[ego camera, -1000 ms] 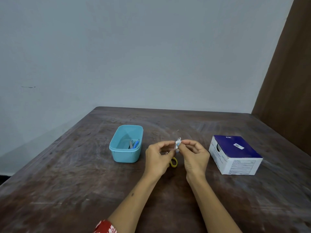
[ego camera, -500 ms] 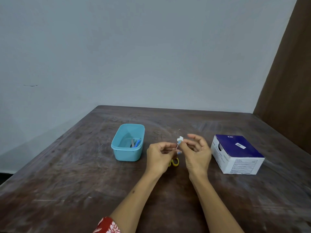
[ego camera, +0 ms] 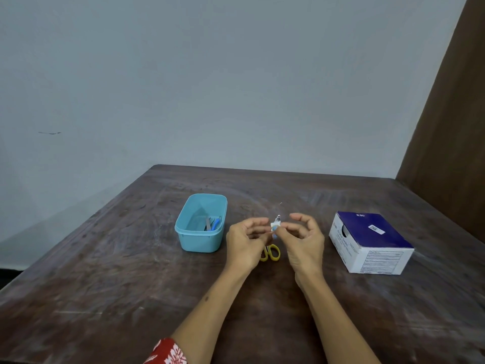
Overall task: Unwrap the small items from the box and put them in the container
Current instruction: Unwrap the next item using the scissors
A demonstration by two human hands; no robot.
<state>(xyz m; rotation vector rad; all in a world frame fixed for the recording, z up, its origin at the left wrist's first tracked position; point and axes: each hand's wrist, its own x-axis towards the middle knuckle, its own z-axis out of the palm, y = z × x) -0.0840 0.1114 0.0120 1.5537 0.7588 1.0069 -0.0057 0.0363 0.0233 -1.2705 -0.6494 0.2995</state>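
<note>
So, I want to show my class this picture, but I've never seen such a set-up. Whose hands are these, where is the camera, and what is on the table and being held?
There is no machine here. A person wears a wide-angle camera on the head, so you look down their forearms at their own two hands. The left hand and right hand pinch a small wrapped item between the fingertips, above the wooden table. On the table, a light blue container stands to the left, with a few small pieces already inside. A blue and white box stands to the right. Yellow scissor handles show beneath the hands.

Both hands [ego camera: 275, 241] raised together, fingertips pinching.
</note>
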